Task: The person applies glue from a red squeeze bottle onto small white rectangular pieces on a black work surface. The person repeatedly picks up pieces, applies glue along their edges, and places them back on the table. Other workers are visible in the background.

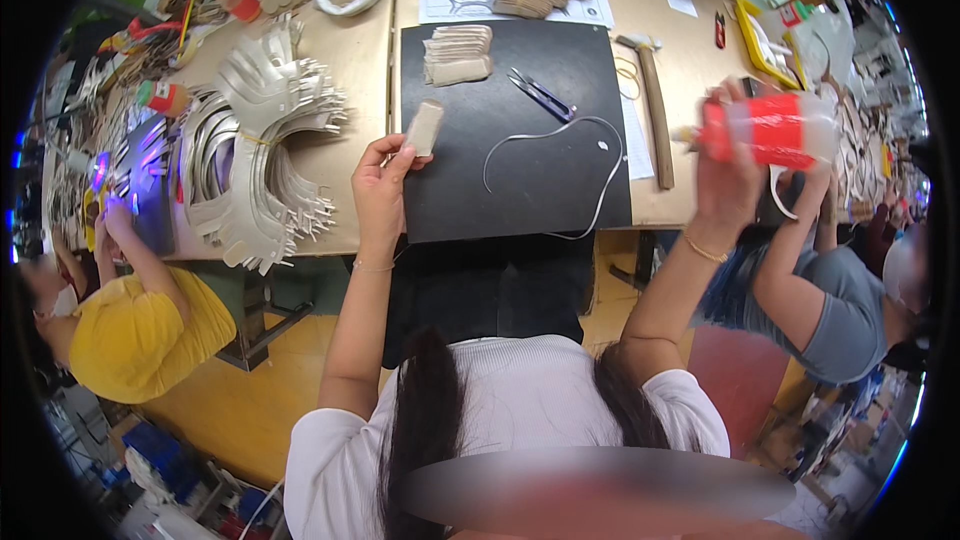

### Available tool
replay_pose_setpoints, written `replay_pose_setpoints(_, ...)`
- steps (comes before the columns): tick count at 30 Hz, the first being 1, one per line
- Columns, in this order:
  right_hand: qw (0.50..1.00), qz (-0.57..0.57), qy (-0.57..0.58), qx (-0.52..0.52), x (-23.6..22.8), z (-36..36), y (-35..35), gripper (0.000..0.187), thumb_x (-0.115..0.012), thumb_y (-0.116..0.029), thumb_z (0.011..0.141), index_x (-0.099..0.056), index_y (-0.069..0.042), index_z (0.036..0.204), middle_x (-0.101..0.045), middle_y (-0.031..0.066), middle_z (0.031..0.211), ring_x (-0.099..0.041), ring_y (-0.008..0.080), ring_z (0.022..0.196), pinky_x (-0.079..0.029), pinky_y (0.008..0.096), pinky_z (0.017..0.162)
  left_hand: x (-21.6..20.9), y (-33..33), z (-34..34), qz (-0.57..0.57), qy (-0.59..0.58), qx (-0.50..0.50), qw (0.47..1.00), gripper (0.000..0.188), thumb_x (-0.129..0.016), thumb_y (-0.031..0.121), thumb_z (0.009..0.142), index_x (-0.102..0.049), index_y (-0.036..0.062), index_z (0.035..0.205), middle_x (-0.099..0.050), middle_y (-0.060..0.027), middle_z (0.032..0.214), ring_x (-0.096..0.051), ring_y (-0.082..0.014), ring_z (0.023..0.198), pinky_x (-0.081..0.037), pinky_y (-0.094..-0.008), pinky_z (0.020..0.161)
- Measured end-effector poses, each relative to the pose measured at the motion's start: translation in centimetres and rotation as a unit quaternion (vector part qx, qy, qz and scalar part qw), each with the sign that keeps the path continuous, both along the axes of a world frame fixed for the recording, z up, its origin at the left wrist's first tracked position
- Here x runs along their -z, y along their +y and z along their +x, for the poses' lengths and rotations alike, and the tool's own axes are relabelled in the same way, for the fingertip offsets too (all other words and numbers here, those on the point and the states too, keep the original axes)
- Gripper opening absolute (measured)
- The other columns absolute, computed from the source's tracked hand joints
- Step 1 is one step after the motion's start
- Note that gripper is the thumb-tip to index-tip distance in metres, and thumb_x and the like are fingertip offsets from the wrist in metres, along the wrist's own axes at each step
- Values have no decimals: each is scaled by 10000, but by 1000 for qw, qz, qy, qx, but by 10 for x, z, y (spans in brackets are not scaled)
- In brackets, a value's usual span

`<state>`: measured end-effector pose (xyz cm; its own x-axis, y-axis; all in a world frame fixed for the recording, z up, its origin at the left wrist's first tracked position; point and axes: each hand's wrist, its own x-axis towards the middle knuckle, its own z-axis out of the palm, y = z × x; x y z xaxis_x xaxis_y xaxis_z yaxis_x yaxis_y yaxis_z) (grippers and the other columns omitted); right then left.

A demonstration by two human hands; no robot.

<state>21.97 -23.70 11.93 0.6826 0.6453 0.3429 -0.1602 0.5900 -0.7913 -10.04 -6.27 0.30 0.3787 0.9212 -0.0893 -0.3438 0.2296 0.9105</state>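
Both hands are busy above a work surface [362, 90]: the left hand [383, 168] pinches a small pale oblong piece [425, 130] between thumb and fingers over the left edge of a black mat [450, 205], while the right hand [725, 180] is wrapped around a red bottle [770, 130], tipped on its side with its nozzle pointing left. Hand and bottle are blurred, so how firm that grip is cannot be told. If the bottle holds something runny, a tilt or hard squeeze could drip it onto the mat or the loose pale cord [624, 155] looped there. The pinched piece could slip, being held only by its lower end, and a sleeve or wrist could snag the cord, which hangs over the near edge. Dark-handled snips [545, 95] lie beside the cord, and a stack of similar pale pieces [458, 55] sits near the mat's far edge. Right of the mat is a hammer [655, 110]; to the left, a large bundle of pale cut strips [245, 125]. Co-workers sit at either side, one in yellow [150, 340], one in grey-blue [835, 325], above a yellowish floor [220, 385].
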Motion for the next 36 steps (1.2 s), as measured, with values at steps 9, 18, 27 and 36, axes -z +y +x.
replay_pose_setpoints(9,944,-206,82,-245,48,-63,36,703,-727,-296,804,-398,2,1350,-558,199,1281,-641,340,1092,-571,398,856,-8,-13,-12,-91,-73,45,992,147,-619,109,947,-547,32,1050,-664,-102,898,-704,-233,825,-532,-290,729)
replay_pose_setpoints(18,913,-322,11,-250,81,-76,47,707,-670,-286,872,-347,51,1402,-504,223,1375,-578,325,1205,-482,401,1011,-28,-28,-17,-98,-45,32,994,199,-618,101,939,-543,6,1097,-674,-156,953,-712,-241,754,-540,-279,638)
replay_pose_setpoints(27,948,-290,-57,118,59,-43,-42,757,-712,-244,854,-307,9,1442,-455,182,1411,-554,309,1204,-486,449,1014,-30,-39,1,-85,66,131,986,308,-628,24,921,-536,-56,1204,-651,-117,931,-708,-204,797,-549,-251,675)
replay_pose_setpoints(36,945,-220,-210,123,35,-58,-32,1010,-850,-499,680,-363,9,1403,-541,199,1329,-577,307,1191,-452,438,1046,-25,-38,19,-24,196,141,970,303,-635,54,932,-561,-52,1206,-658,-117,968,-708,-183,810,-534,-228,682)
